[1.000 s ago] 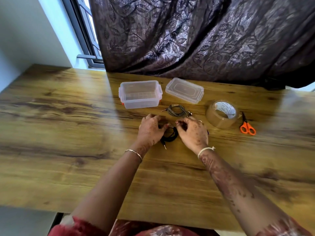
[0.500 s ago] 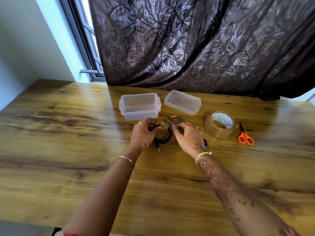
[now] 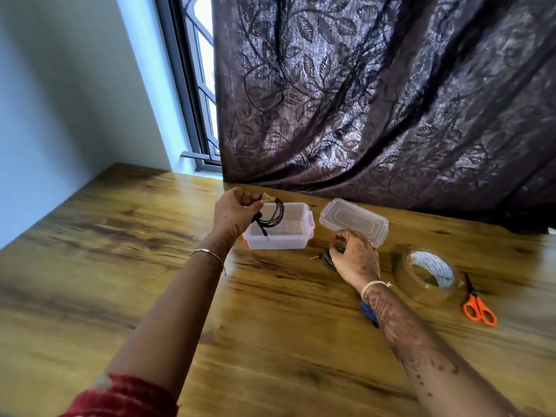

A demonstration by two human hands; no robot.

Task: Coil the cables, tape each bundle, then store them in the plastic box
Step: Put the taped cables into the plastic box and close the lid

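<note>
My left hand (image 3: 234, 210) pinches a coiled black cable (image 3: 272, 216) bound with brown tape and holds it over the open clear plastic box (image 3: 296, 239); its jack plug dangles into the box. On the table right of the box, my right hand (image 3: 355, 257) grips a second coil, a grey cable (image 3: 326, 260), whose gold plug sticks out to the left. A blue object (image 3: 369, 313) lies partly hidden under my right forearm.
The box lid (image 3: 353, 219) lies right of the box. A roll of brown packing tape (image 3: 427, 275) and orange-handled scissors (image 3: 478, 308) sit further right. A dark curtain (image 3: 376, 100) hangs along the wooden table's (image 3: 120, 266) far edge.
My left hand has lifted the black coil off the table and carried it up over the box. My right hand moved onto the grey coil. The camera tilted upward.
</note>
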